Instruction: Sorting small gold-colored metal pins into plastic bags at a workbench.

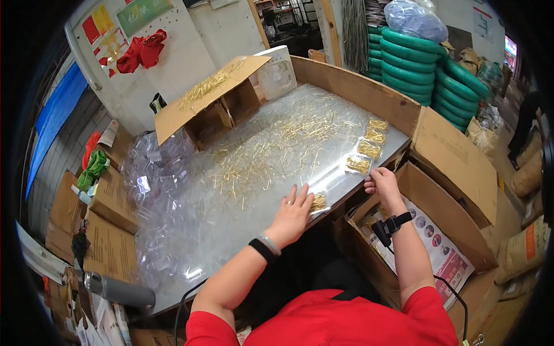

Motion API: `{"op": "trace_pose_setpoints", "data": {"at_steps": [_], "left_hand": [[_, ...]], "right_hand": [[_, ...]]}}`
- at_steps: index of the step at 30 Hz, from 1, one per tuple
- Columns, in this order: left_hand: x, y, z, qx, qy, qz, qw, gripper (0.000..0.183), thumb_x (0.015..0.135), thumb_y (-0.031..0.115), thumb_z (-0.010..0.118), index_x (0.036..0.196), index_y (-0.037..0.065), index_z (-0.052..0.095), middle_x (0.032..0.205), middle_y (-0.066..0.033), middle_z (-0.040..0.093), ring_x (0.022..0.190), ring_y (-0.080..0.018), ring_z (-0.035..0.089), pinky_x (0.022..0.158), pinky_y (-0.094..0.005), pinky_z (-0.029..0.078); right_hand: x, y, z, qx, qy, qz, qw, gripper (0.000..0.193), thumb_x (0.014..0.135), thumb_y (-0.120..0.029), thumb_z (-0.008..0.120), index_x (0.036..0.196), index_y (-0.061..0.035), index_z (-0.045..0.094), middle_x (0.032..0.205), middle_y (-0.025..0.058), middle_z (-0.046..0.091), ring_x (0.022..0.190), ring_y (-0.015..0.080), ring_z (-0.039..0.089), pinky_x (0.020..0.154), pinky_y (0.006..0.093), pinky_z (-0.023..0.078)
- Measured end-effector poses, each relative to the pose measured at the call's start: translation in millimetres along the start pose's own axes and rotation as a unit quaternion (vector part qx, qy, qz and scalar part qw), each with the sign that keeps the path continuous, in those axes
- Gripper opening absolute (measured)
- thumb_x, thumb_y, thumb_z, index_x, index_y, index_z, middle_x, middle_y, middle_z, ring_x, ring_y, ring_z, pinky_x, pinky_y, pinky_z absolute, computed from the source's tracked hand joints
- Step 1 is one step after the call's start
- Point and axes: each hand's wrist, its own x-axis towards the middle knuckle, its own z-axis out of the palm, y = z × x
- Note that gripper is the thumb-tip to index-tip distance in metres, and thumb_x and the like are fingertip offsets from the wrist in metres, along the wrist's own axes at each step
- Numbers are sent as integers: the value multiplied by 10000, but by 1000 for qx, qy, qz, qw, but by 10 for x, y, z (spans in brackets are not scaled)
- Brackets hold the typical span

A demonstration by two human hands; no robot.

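Now resting a spread, unclenched left hand (291,215) at the left edge of a clear plastic packet of thin gold metal pins (318,202), just right of frame centre, farther from the curled right hand (382,184), of untellable grip.

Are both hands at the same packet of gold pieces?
No: the left hand is at one gold packet, the right hand beside another packet.

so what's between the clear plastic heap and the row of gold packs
Loose gold wire pieces lie scattered across the grey tabletop between them, in the head view.
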Motion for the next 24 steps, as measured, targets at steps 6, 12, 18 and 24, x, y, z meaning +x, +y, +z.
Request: {"op": "trace_pose_setpoints", "data": {"at_steps": [6,12,18,24], "left_hand": [[147,242,-158,29,-41,-4,999,591,993,238,585,1534,117,378,1587,-243,331,1426,-503,351,1130,-554,365],[135,236,-141,16,-28,-8,999,589,1006,237,568,1549,138,360,1590,-241,328,1422,-504,357,1133,-552,365],[148,219,-108,-8,-15,-7,1000,597,1002,247,577,1547,134,361,1586,-247,330,1410,-496,376,1134,-548,364],[152,166,50,-25,11,-9,1000,634,987,252,601,1551,111,349,1578,-247,335,1412,-472,382,1126,-553,364]], "right_hand": [[-109,8,267,-9,-45,9,999,211,979,-136,604,1085,46,593,881,85,647,706,153,654,600,286,581],[-82,-87,478,-68,-106,27,992,202,970,-121,591,1045,67,606,868,108,665,692,166,667,594,293,589],[-92,-205,546,-133,-184,75,971,229,973,-178,631,1008,48,628,834,90,664,655,158,659,566,276,576],[-139,-194,540,-119,-197,77,970,279,985,-234,657,1014,42,634,834,88,673,659,149,664,571,267,578]]}}
